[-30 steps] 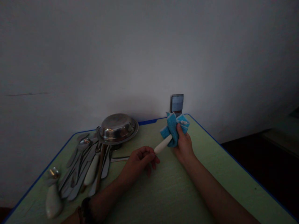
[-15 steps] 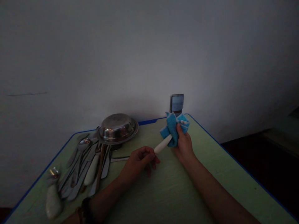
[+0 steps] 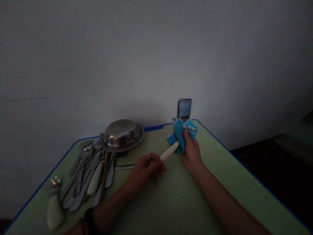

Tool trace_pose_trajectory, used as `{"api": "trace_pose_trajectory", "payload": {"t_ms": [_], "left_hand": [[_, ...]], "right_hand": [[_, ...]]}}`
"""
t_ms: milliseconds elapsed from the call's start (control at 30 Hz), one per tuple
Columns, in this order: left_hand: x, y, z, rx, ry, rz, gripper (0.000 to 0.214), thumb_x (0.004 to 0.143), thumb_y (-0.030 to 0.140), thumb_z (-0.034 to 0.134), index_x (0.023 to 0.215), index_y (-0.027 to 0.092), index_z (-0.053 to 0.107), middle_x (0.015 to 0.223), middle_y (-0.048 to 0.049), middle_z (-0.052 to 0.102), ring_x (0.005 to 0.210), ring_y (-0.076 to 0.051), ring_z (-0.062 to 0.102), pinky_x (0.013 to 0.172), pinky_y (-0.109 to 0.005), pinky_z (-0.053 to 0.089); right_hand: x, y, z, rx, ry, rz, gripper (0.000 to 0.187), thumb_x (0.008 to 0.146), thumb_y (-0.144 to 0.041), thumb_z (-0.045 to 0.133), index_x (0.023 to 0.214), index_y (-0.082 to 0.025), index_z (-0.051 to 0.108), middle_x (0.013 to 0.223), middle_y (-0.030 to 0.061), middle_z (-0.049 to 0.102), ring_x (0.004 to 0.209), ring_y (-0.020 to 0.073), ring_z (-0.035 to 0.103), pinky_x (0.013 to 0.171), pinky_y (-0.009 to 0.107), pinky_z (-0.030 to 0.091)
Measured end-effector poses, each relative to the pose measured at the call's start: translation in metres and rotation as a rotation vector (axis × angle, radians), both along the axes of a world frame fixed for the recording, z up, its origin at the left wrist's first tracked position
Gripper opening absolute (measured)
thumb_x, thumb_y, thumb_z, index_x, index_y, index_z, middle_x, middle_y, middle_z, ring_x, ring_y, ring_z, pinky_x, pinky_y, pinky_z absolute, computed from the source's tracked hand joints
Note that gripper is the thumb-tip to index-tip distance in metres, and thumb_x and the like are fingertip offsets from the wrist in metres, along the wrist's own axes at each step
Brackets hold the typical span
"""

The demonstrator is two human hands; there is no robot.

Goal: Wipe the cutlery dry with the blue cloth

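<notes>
My left hand [image 3: 145,169] is closed around the end of a white-handled utensil [image 3: 169,152] that slants up to the right. My right hand [image 3: 192,150] grips a blue cloth [image 3: 179,134] bunched around the utensil's far end, which the cloth hides. Both hands hover just above the light green table [image 3: 176,199] near its middle. A dark band sits on my left wrist.
An upturned steel bowl [image 3: 122,134] rests on a pile of several spoons and white-handled cutlery [image 3: 88,173] at the left. A small dark device [image 3: 185,108] leans on the wall at the table's back edge. The table has a blue rim, with dark floor to the right.
None beyond a slight shift of the view; hands, cloth and utensil keep their places.
</notes>
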State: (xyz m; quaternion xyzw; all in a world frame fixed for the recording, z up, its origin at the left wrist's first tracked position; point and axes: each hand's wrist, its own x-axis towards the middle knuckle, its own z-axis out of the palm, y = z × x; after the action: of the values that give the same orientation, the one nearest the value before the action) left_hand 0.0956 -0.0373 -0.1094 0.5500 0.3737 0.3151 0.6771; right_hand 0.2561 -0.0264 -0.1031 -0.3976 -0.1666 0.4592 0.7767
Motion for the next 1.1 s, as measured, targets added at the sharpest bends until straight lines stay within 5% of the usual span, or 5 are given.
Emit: {"api": "trace_pose_trajectory", "payload": {"t_ms": [1100], "left_hand": [[0.0003,-0.0005,-0.0007,0.037,-0.034,-0.006,0.01,0.074,0.023,0.057,0.071,0.016,0.05,0.062,0.0016,0.062,0.041,-0.007,0.051,0.036,-0.017,0.041]], "right_hand": [[0.0013,0.002,-0.0073,-0.06,0.041,0.014,0.03,0.064,-0.043,0.066,0.079,-0.017,0.062,0.066,-0.0025,0.066,0.059,0.0112,0.06,0.053,0.022,0.047]]}}
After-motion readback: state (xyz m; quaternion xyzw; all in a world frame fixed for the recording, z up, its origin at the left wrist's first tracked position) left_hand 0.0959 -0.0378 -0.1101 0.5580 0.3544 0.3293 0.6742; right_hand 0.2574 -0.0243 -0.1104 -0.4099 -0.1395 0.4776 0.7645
